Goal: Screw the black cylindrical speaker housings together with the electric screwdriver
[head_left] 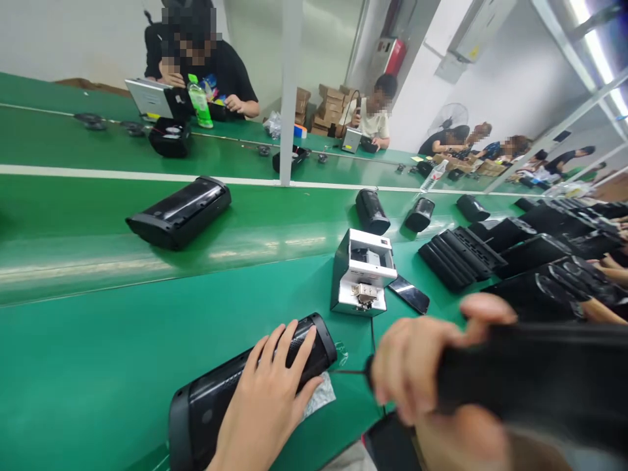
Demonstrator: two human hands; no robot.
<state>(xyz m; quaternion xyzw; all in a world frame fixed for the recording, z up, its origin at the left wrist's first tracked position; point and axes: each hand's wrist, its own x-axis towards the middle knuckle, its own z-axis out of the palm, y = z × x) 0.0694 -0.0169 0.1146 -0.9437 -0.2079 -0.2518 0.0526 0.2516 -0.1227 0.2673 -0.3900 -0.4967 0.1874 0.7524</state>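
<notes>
My left hand (275, 386) lies with fingers spread over a glossy black speaker housing (210, 399) on the green bench, its thumb along the near side. My right hand (417, 366), blurred by motion, is wrapped round the black body of an electric screwdriver (540, 379). The tool's thin shaft points left, its tip close to the right end of the housing. Beside that end lie a crumpled silvery bag (321, 396) and some thin pale-green strands (342, 354). Behind both hands stands a white-and-black screw feeder (366, 275).
A phone (409, 294) lies right of the feeder. Another housing (179, 212) sits on the belt (275, 229) beyond the bench. Several black housings (461, 255) crowd the right side, where other people's hands show. Co-workers sit across, past a white post (288, 91).
</notes>
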